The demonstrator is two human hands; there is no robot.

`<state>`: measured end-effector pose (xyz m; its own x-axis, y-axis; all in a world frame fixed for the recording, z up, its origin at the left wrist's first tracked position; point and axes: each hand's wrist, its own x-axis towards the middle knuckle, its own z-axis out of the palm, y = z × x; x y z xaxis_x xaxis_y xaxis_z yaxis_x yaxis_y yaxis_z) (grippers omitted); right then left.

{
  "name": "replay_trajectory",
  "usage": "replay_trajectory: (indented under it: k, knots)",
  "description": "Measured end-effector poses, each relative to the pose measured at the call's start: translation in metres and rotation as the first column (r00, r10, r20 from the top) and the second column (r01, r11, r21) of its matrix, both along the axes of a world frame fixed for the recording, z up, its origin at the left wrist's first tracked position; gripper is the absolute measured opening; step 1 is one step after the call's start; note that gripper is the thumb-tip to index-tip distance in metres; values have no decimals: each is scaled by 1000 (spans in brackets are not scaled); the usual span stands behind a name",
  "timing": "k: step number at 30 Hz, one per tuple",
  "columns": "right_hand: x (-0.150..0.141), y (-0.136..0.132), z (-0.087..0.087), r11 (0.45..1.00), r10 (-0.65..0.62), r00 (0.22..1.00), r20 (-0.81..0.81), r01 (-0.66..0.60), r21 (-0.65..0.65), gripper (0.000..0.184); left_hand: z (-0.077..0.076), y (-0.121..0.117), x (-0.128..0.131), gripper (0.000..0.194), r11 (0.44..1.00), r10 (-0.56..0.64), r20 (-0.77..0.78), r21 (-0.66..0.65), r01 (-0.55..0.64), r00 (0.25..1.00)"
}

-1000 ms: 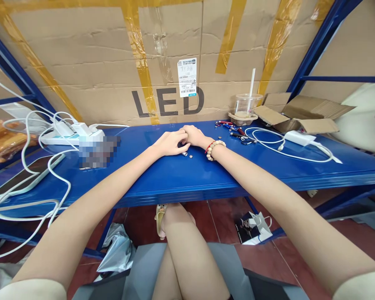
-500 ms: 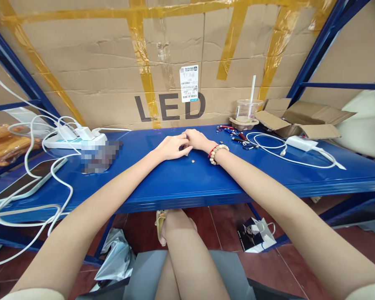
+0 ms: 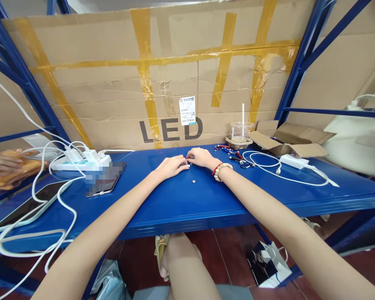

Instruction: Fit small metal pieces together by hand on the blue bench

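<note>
Blue table [image 3: 162, 212], cardboard [image 3: 109, 96] behind; places read from the disc [image 3: 193, 181], one, loose on the table. Far left of it: another person's hand [image 3: 1, 163] on a packet [image 3: 28, 166], two phones [image 3: 48, 193], one strip [image 3: 64, 165] with two plugs [image 3: 91, 155]. Left hand [image 3: 170, 167], just beyond, to the left: fingers bent, tips close to the right's; grip unclear. The disc itself: probably light, stiff, slippery, best pinched by its rim. Right hand [image 3: 201, 157], beyond, slightly right: fingers curled, hold hidden. Farther right: pen-like things [image 3: 236, 159], overlapping, uncountable; one cup [image 3: 237, 131], one box [image 3: 308, 149], one adapter [image 3: 293, 161].
</note>
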<state>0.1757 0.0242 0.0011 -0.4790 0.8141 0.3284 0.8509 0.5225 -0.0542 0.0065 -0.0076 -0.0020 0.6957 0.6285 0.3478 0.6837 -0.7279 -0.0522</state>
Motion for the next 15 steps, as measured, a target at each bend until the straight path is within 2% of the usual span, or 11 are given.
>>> replay_trajectory:
  k: [6, 9, 11, 12, 14, 15]
  knots:
    - [-14, -15, 12, 992, -23, 999, -27, 26, 123, 20, 1, 0, -3, 21, 996, 76, 149, -64, -67, 986]
    - [-13, -18, 21, 994, -9, 994, -110, 21, 105, 19, 0, 1, -6, 18, 988, 138, 216, -100, -118, 967]
    - [-9, -19, 27, 997, 62, 984, -168, -68, -29, 19, -1, 3, -7, 16, 985, 149, 248, -119, -122, 957]
    - [-6, -19, 30, 980, 117, 974, -195, -145, -134, 22, -1, 3, -8, 14, 985, 144, 258, -127, -115, 955]
    - [0, -18, 34, 898, 200, 948, -246, -278, -341, 30, -2, 4, -8, 12, 986, 127, 273, -142, -91, 954]
    - [3, -17, 35, 859, 216, 939, -268, -313, -404, 35, -2, 4, -8, 11, 986, 121, 279, -148, -82, 953]
